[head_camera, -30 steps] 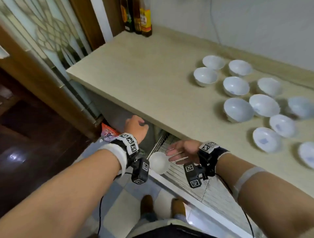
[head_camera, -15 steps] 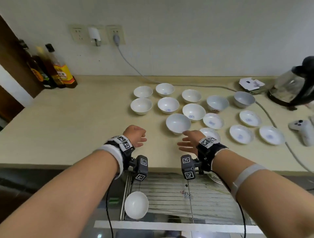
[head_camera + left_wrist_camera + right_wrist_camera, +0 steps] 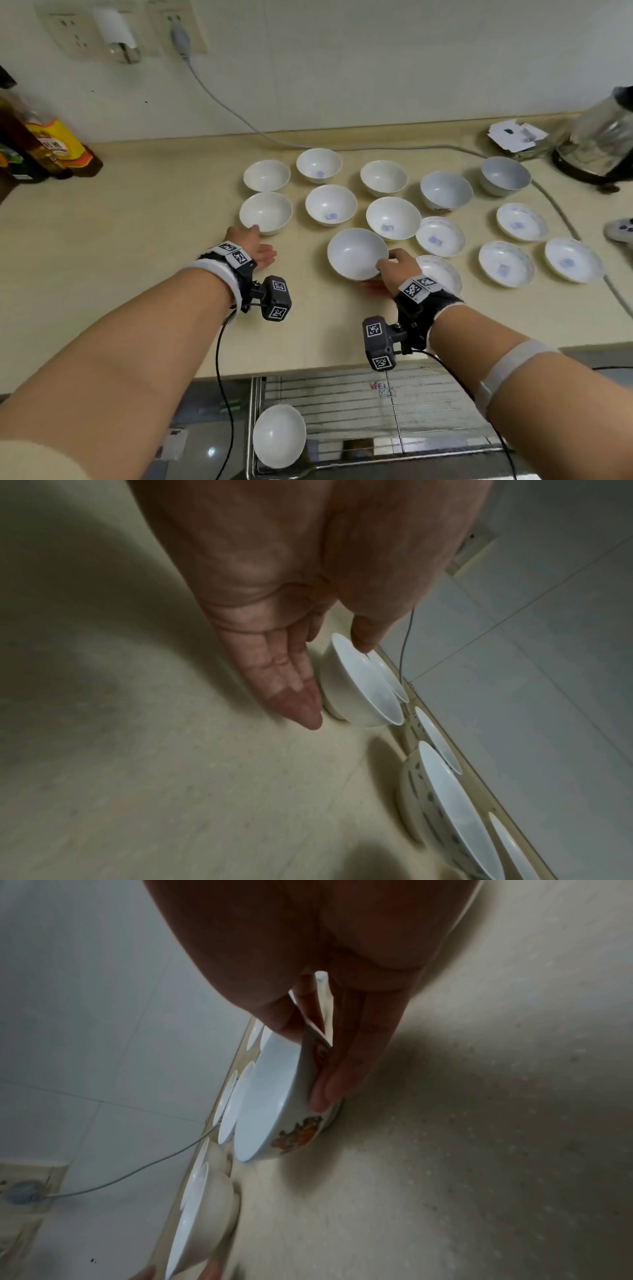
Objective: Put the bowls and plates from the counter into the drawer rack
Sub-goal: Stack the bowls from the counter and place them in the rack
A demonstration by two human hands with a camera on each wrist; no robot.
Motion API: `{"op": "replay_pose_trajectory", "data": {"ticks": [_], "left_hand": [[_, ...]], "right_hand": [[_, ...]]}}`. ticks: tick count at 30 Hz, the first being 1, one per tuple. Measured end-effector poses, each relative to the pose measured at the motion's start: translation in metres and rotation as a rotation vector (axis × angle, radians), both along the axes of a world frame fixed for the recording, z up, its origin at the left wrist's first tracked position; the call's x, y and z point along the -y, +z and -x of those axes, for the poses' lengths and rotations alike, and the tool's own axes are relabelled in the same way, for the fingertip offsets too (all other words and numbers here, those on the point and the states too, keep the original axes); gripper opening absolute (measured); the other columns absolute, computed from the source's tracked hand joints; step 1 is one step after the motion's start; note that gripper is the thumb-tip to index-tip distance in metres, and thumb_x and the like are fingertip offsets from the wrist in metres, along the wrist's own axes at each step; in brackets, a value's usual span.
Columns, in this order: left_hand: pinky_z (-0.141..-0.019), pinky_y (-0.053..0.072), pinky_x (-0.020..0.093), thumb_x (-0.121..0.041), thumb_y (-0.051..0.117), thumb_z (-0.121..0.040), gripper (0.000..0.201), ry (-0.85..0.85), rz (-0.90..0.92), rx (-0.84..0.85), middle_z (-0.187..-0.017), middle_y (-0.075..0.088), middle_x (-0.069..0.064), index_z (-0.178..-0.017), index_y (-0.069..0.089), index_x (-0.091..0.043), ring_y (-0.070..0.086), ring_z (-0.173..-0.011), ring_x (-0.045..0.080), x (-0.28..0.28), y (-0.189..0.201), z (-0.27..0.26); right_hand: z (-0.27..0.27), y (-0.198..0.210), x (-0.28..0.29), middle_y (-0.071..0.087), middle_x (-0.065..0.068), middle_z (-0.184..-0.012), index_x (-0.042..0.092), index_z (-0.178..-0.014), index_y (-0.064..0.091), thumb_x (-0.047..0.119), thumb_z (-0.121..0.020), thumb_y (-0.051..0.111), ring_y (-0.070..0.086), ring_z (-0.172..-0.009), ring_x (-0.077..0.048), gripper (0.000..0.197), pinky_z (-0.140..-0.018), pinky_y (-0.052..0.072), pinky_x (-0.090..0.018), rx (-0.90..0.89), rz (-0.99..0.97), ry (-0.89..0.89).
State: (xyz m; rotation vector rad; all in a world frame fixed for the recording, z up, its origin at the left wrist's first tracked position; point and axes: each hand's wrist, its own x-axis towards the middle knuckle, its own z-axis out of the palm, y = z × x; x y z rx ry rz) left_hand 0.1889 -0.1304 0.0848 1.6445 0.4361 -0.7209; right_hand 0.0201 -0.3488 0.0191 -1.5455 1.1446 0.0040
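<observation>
Here, on the worktop point(image 3: 137, 281) above the drawer rack point(image 3: 394, 404), the right hand point(image 3: 399, 270) grips a patterned bowl point(image 3: 356, 253); the left hand point(image 3: 255, 246), fingers relaxed, seemingly touches another bowl point(image 3: 265, 212). Next: lift, lower into rack.

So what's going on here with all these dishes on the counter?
A person is clearing white ceramic bowls and shallow plates off a beige counter into a wire drawer rack below. One white bowl already sits in the rack. The right hand grips the rim of a large white bowl with an orange pattern on its side. The left hand, fingers straight, reaches around a small plain white bowl, not yet gripping it.
</observation>
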Motion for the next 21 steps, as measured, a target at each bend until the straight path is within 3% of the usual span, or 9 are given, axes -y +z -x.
{"op": "replay_pose_trajectory", "data": {"ticks": [2,5,8,11,13,14,15,17,21], "left_hand": [[-0.086,0.056,0.05,-0.002,0.036,-0.102,0.044,-0.023,-0.011,0.03,-0.113,0.062,0.033,-0.145,0.035,0.006,0.068,-0.097,0.041,0.0,-0.004,-0.009],[-0.07,0.057,0.045,0.006,0.034,-0.096,0.05,0.007,-0.035,0.075,-0.096,0.066,0.031,-0.146,0.036,0.006,0.069,-0.076,0.037,-0.002,-0.005,-0.024],[-0.079,0.054,0.046,0.005,0.038,-0.097,0.047,-0.061,-0.074,0.077,-0.106,0.064,0.036,-0.144,0.036,0.008,0.068,-0.081,0.038,-0.003,0.002,-0.032],[-0.078,0.056,0.046,0.007,0.046,-0.095,0.047,-0.088,-0.082,0.08,-0.12,0.062,0.039,-0.141,0.039,0.009,0.067,-0.09,0.04,-0.003,0.008,-0.036],[-0.077,0.062,0.045,0.004,0.067,-0.072,0.065,-0.142,-0.128,0.135,-0.12,0.064,0.034,-0.134,0.048,0.009,0.069,-0.094,0.041,-0.005,0.0,-0.041],[-0.074,0.063,0.049,0.002,0.071,-0.058,0.073,-0.154,-0.174,0.173,-0.119,0.065,0.03,-0.128,0.054,0.007,0.069,-0.096,0.044,-0.006,-0.004,-0.043],[-0.069,0.064,0.052,0.002,0.069,-0.056,0.068,-0.146,-0.188,0.209,-0.118,0.065,0.027,-0.122,0.057,0.004,0.069,-0.097,0.047,-0.007,-0.004,-0.042],[-0.059,0.064,0.048,0.007,0.061,-0.075,0.046,-0.108,-0.161,0.258,-0.119,0.062,0.025,-0.12,0.057,0.0,0.07,-0.093,0.047,-0.007,0.009,-0.033],[-0.048,0.061,0.031,0.007,0.051,-0.09,0.036,-0.116,-0.034,0.323,-0.119,0.06,0.027,-0.124,0.052,-0.006,0.072,-0.071,0.036,0.01,0.033,-0.027]], "right_hand": [[0.005,0.005,-0.003,0.066,-0.02,-0.108,0.022,-0.106,0.054,0.027,-0.063,0.053,0.071,-0.085,-0.044,0.043,-0.072,0.061,-0.053,0.044,-0.017,-0.036],[0.011,0.056,-0.025,0.062,-0.025,-0.108,0.009,-0.113,0.05,0.008,-0.083,0.053,0.072,-0.076,-0.047,0.03,-0.061,0.063,-0.046,0.095,-0.093,-0.087],[0.012,0.069,-0.026,0.057,-0.028,-0.117,0.006,-0.117,0.048,0.0,-0.089,0.05,0.071,-0.075,-0.048,0.028,-0.057,0.062,-0.042,0.167,-0.133,-0.105],[0.007,0.08,-0.02,0.055,-0.029,-0.122,0.006,-0.119,0.048,0.0,-0.091,0.049,0.072,-0.074,-0.048,0.029,-0.057,0.062,-0.04,0.228,-0.142,-0.143],[0.004,0.088,-0.015,0.053,-0.028,-0.122,0.008,-0.122,0.047,0.0,-0.092,0.048,0.072,-0.072,-0.044,0.031,-0.051,0.061,-0.036,0.255,-0.134,-0.166],[0.002,0.092,-0.01,0.053,-0.028,-0.121,0.01,-0.123,0.047,0.0,-0.092,0.048,0.072,-0.07,-0.041,0.033,-0.049,0.061,-0.034,0.265,-0.128,-0.195],[0.001,0.096,-0.003,0.053,-0.028,-0.12,0.012,-0.124,0.047,0.0,-0.092,0.048,0.072,-0.07,-0.04,0.034,-0.049,0.061,-0.033,0.269,-0.123,-0.226],[-0.002,0.099,0.011,0.052,-0.027,-0.121,0.015,-0.124,0.047,0.0,-0.091,0.048,0.072,-0.072,-0.042,0.035,-0.05,0.062,-0.036,0.265,-0.099,-0.277],[-0.007,0.096,0.032,0.05,-0.021,-0.121,0.018,-0.114,0.047,0.002,-0.086,0.049,0.074,-0.066,-0.043,0.033,-0.066,0.063,-0.049,0.234,0.001,-0.29]]}}
